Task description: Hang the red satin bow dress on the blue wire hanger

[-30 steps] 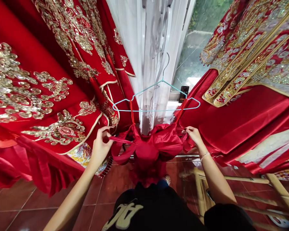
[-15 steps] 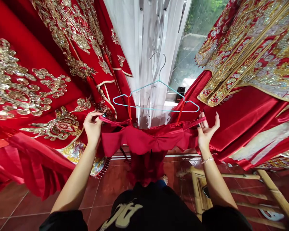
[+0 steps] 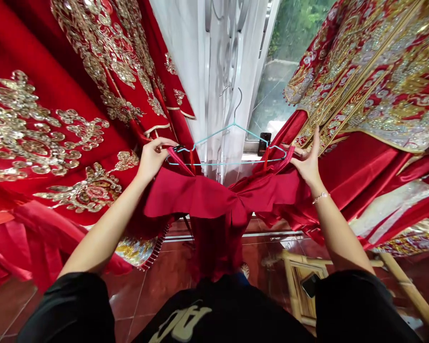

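While your left hand [image 3: 152,159] and right hand [image 3: 307,164] pinched the red satin garment [image 3: 196,197], it stretched sideways just below the blue wire hanger [image 3: 225,164], each hand near one tip.

A dressing room or bridal-wear shop, though the frames cannot settle which: red gold-sequined wedding robes [image 3: 32,133] hang at 9 o'clock and more [image 3: 372,81] at 2 o'clock, a blue wire hanger [image 3: 232,125] at 12 o'clock. A sheer white curtain [image 3: 218,62] and glazed window [image 3: 289,62] stand beyond, above red-brown floor tiles [image 3: 153,295] and a bamboo rack [image 3: 296,286] at 5 o'clock.
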Action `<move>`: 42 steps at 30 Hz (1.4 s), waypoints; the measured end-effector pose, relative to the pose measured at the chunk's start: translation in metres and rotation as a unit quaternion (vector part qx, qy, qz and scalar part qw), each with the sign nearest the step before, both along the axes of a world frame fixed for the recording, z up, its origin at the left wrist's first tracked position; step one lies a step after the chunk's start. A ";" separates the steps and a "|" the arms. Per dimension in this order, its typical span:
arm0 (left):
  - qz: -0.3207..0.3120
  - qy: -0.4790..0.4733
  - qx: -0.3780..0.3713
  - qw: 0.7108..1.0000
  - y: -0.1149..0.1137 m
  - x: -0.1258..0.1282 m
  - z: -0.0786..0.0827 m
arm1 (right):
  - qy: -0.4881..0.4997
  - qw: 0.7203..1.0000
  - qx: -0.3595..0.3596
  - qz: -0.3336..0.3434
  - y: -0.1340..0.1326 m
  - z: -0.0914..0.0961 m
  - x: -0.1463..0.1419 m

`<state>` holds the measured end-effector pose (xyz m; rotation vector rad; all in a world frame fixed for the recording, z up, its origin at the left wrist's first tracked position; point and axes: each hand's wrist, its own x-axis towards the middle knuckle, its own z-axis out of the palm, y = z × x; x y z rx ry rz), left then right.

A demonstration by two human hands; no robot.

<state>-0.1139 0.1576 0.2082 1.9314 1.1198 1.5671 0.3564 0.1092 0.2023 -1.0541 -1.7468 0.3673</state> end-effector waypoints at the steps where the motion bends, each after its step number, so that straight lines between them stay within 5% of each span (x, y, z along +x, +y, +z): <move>1: -0.015 0.012 -0.003 1.000 0.003 0.005 0.005 | 0.000 1.000 0.000 0.006 0.002 0.005 -0.002; 8: -0.117 0.068 -0.037 0.990 0.022 0.028 0.023 | -0.046 0.996 -0.037 0.071 0.010 0.032 -0.026; 14: -0.077 0.292 -0.063 0.951 0.037 0.013 0.022 | -0.191 0.965 -0.158 0.087 0.008 0.035 -0.015; 17: -0.005 0.332 0.012 0.943 0.011 0.004 0.019 | -0.201 0.965 -0.151 0.071 -0.004 0.023 -0.001; 21: 0.121 0.345 0.102 0.925 -0.050 -0.009 0.005 | -0.141 0.989 -0.028 -0.018 -0.024 0.003 0.014; 25: -0.019 0.376 0.024 0.926 -0.073 -0.020 -0.009 | -0.136 0.986 0.049 -0.087 -0.027 -0.009 0.015; 31: -0.268 0.389 -0.129 0.872 -0.054 -0.024 0.001 | -0.258 0.957 -0.127 0.030 0.012 -0.030 0.007; 35: -0.288 0.414 -0.147 0.850 -0.049 -0.034 0.014 | -0.278 0.952 -0.129 0.001 0.037 -0.044 0.012; 39: -0.279 0.421 -0.153 0.850 -0.048 -0.041 0.023 | -0.272 0.953 -0.113 0.068 0.044 -0.050 0.007; 42: -0.273 0.434 -0.153 0.845 -0.047 -0.045 0.029 | -0.282 0.950 -0.124 0.049 0.045 -0.049 0.014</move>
